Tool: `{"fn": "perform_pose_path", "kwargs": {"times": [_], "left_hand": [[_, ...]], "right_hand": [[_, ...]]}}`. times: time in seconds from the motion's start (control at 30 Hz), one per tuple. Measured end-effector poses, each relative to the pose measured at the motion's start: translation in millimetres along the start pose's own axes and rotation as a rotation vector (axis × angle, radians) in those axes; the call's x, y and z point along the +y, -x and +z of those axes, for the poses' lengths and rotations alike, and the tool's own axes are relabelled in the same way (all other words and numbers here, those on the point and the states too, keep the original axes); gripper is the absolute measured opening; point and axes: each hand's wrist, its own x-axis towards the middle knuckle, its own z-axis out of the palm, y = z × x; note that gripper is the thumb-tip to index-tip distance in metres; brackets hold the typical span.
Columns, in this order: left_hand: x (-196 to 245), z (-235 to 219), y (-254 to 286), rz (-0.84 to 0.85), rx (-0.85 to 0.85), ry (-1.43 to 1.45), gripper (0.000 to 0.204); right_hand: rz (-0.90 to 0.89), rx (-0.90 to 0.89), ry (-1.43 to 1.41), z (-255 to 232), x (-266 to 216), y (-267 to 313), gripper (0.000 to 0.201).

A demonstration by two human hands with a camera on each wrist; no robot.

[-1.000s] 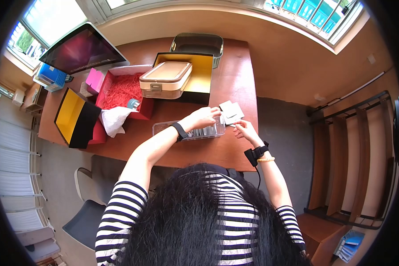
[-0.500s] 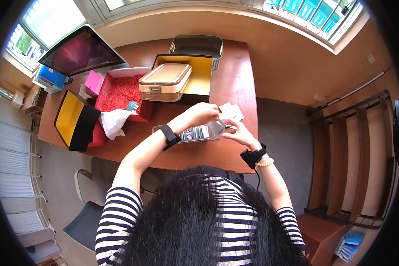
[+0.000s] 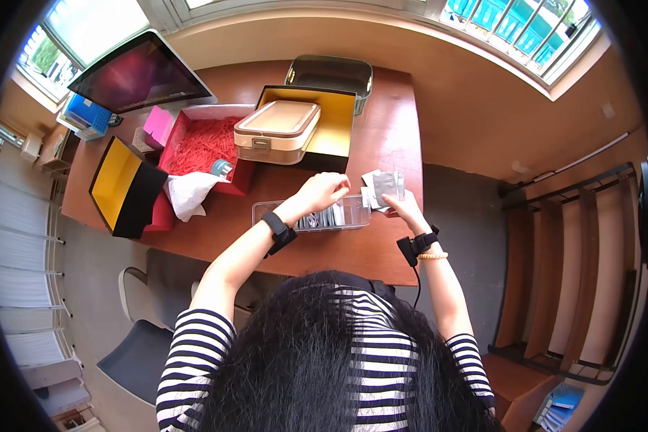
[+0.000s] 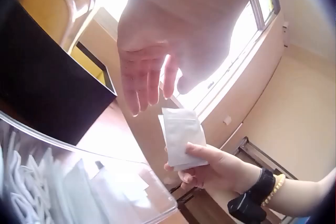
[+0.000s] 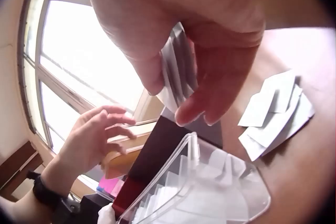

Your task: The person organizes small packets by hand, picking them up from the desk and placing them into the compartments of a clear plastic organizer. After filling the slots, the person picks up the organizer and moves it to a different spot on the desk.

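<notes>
The right hand (image 3: 405, 207) pinches several flat white-silver packets (image 3: 387, 185) between thumb and fingers; the left wrist view shows these packets (image 4: 182, 134) upright in that hand (image 4: 215, 167). The left hand (image 3: 322, 193) hovers over the clear plastic box (image 3: 258, 214), its fingers loosely bent with nothing between them. In the right wrist view the left hand (image 5: 89, 139) hangs apart from the packets (image 5: 178, 69). A row of similar packets (image 3: 327, 217) fills part of the box. Loose packets (image 5: 278, 109) lie on the table beside it.
Behind the box are a beige lidded container (image 3: 277, 129) on an open black-and-yellow box (image 3: 335, 133), and a dark clear basket (image 3: 330, 72). To the left are a red box with shredded paper (image 3: 201, 144), a white tissue (image 3: 189, 194), another black-and-yellow box (image 3: 115, 180) and a monitor (image 3: 140, 72).
The hands have moved apart. The right hand has shifted right and holds packets over the loose pile, while the left hand has come away from the packets with its fingers loosened.
</notes>
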Motion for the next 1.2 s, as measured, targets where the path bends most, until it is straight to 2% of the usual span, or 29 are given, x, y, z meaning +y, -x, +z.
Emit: {"fn": "perform_pose_path", "kwargs": {"times": [0.07, 0.1, 0.17, 0.2, 0.27, 0.33, 0.43, 0.5, 0.53, 0.6, 0.67, 0.77, 0.87, 1.1, 1.17, 1.2], "left_hand": [[-10.5, 11.7, 11.8, 0.006, -0.049, -0.128, 0.016], [-12.4, 14.8, 16.4, 0.029, -0.056, -0.168, 0.016], [-17.0, 20.0, 20.8, 0.067, -0.067, -0.165, 0.015], [-17.2, 21.2, 22.2, 0.104, -0.058, -0.213, 0.015], [-17.0, 23.0, 23.8, 0.138, -0.050, -0.259, 0.016], [-15.2, 23.4, 23.0, 0.165, -0.148, -0.351, 0.017], [-14.3, 29.3, 26.3, 0.219, -0.161, -0.450, 0.019], [-15.8, 34.5, 27.5, 0.164, -0.224, -0.460, 0.022], [-18.2, 37.6, 27.4, 0.148, -0.230, -0.425, 0.022], [-18.4, 39.6, 26.8, 0.131, -0.240, -0.391, 0.023], [-13.1, 38.5, 23.4, 0.055, -0.327, -0.414, 0.024], [-23.6, 48.3, 15.7, -0.014, -0.365, -0.410, 0.026], [-23.2, 47.3, 16.4, 0.009, -0.271, -0.339, 0.020], [-21.2, 38.3, 17.2, 0.056, -0.368, -0.359, 0.025], [-32.0, 42.7, 18.7, 0.180, -0.315, -0.310, 0.026], [-26.4, 37.7, 17.7, 0.180, -0.315, -0.311, 0.026]], "right_hand": [[0.117, -0.084, 0.077, -4.5, 12.6, -8.3, 0.040], [0.118, -0.087, 0.077, -1.9, 19.1, -12.0, 0.040], [-0.008, -0.051, 0.049, 2.6, 33.5, -17.1, 0.058], [0.012, -0.091, 0.048, 4.4, 29.0, -16.4, 0.072], [0.004, -0.095, 0.044, 5.1, 33.4, -20.4, 0.072], [-0.008, -0.094, 0.040, 3.4, 44.4, -27.1, 0.072], [0.035, -0.060, 0.061, 0.8, 48.4, -29.9, 0.070], [-0.058, 0.102, 0.306, -1.9, 50.8, -25.5, 0.061], [-0.056, 0.103, 0.304, -4.6, 55.6, -25.7, 0.061], [-0.162, 0.141, 0.425, -7.7, 58.1, -23.8, 0.048], [-0.147, 0.113, 0.348, -9.3, 56.1, -17.8, 0.044], [-0.104, 0.074, 0.257, -8.9, 41.9, -4.6, 0.038], [-0.082, 0.059, 0.237, -5.5, 34.4, 3.1, 0.034], [-0.162, 0.051, 0.164, 0.4, 30.2, 11.1, 0.028], [-0.163, 0.042, 0.148, 1.1, 27.2, 11.9, 0.026], [-0.163, 0.034, 0.132, 1.2, 25.6, 12.1, 0.025]]}}
